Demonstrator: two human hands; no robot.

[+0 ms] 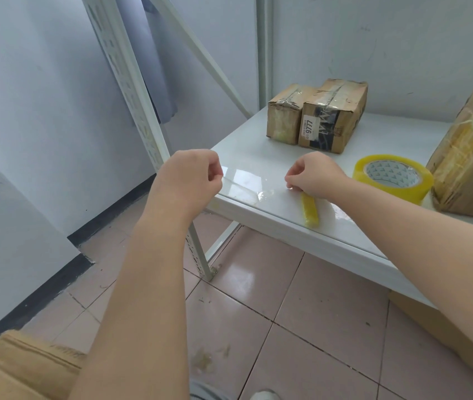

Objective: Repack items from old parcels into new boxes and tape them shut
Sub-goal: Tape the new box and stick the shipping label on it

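Tape is what this moment turns on. A strip of clear tape (244,184) appears to run taut between the two hands, with its long axis roughly level and pointing back toward the tape roll (392,180). The film is almost invisible against the glossy white shelf (258,157), so its exact edges cannot be traced.

The right hand (316,177) is the one nearer the roll, just beside it on its left. Its thumb and forefinger are pressed together on one end of the strip, low over the shelf, with the other fingers curled in. The left hand (189,180) is well apart from the roll, farther left and past the shelf's corner. It pinches the other end the same way, fingertips closed on the film.

A yellow stick (310,210) lies on the shelf left of the roll and nearer the person, partly under the right wrist. Two small taped parcels (316,116) stand behind and left of the roll, touching each other. A large worn parcel (472,157) sits just beside the roll on its right. A cardboard box (13,368) lies far left of the roll, down by the left elbow.

As I judge it, the strip has to be carried away from the roll to whichever box it seals, and the left hand is nearer that low box.
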